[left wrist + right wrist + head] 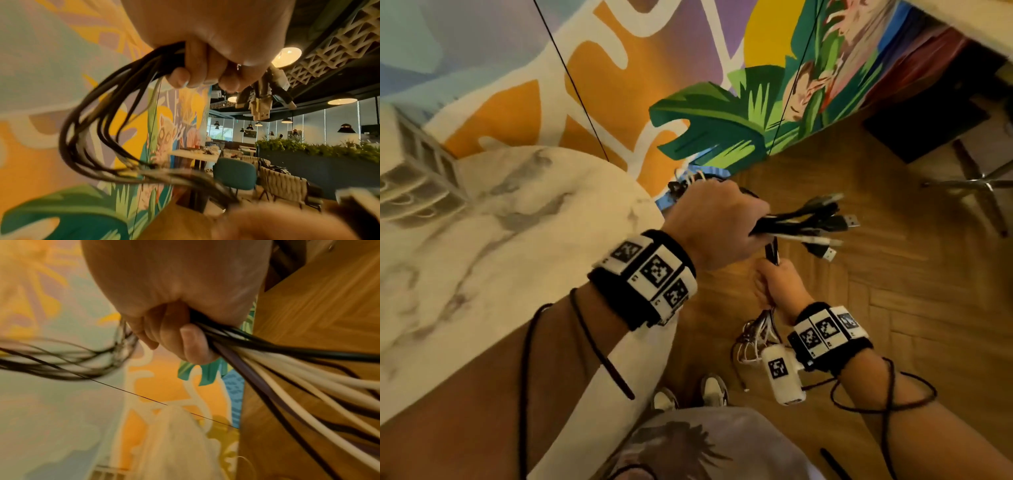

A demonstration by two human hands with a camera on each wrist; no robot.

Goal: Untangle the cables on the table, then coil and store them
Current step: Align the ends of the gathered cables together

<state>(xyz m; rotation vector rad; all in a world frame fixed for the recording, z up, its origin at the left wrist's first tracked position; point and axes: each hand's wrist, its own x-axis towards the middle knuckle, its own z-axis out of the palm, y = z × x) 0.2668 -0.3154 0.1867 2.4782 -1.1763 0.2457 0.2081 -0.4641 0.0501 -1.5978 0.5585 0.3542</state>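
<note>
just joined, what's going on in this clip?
A person stands beside a marble-top table, holding one bundle of black and white cables in both hands, off the table over the wood floor. The left hand grips the bundle near the USB plugs, which fan out past the fist. The right hand grips the same cables lower down, with loose loops hanging below it. Nothing looks coiled or stored yet.
</note>
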